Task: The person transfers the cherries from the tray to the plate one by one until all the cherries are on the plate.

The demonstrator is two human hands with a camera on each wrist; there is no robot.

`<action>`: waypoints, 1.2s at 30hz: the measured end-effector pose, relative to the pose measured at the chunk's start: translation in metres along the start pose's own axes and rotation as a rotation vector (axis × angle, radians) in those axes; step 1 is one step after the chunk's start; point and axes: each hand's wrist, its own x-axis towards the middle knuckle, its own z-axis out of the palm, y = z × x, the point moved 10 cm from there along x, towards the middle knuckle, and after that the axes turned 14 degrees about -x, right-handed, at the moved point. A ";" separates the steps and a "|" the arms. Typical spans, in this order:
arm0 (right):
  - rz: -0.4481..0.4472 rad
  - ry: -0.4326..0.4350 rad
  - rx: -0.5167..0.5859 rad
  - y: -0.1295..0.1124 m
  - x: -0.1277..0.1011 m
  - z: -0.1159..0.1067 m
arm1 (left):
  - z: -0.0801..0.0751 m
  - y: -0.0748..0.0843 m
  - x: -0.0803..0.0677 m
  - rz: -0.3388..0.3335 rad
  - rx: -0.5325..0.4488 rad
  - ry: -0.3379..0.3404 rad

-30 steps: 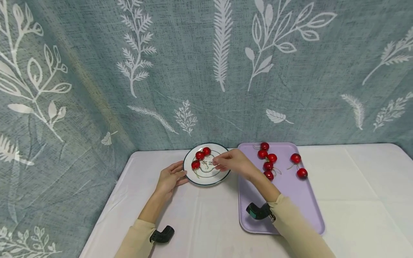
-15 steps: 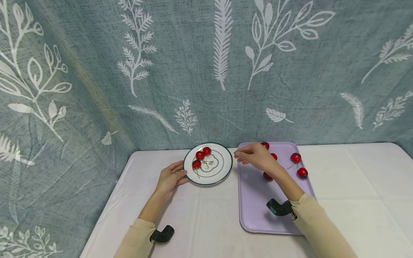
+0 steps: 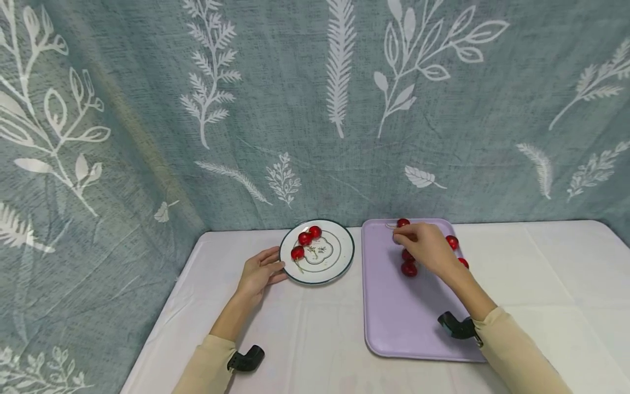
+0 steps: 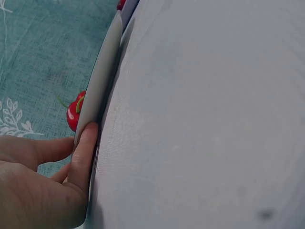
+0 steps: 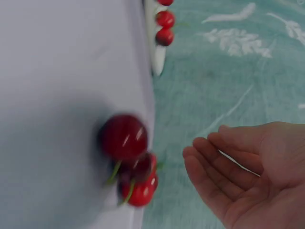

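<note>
At the back of the table, a white plate (image 3: 339, 257) with a dark rim carries three red cherries (image 3: 297, 253). My left hand (image 3: 257, 273) grips its left edge; in the left wrist view the thumb and fingers pinch the plate (image 4: 102, 71) from both sides. Over the purple tray (image 3: 394, 317), my right hand (image 3: 427, 247) hovers with nothing held. The right wrist view has that hand (image 5: 248, 176) with fingers loosely bent, apart from a cluster of cherries (image 5: 124, 137). In the head view it hides part of the cluster, leaving two lower cherries (image 3: 409, 268) visible.
Near the tray's right edge lie two more cherries (image 3: 451, 242), partly behind the right hand. A single cherry (image 3: 403, 222) sits at the tray's back edge. A green leaf-patterned curtain (image 3: 305, 109) rises directly behind the white-covered table (image 3: 305, 339).
My right hand has moved from over the plate rightward to above the tray's cherries. My left hand stays on the plate's edge, and the three cherries there remain about where they were.
</note>
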 end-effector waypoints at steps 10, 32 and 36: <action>-0.019 0.045 -0.068 0.022 -0.016 -0.007 | -0.001 0.000 -0.001 -0.002 -0.007 0.006; 0.040 0.082 -0.186 0.043 -0.033 -0.001 | 0.002 0.001 -0.002 -0.004 -0.009 0.004; 0.042 0.079 -0.181 0.046 -0.032 0.000 | 0.002 0.000 -0.002 -0.008 -0.009 0.004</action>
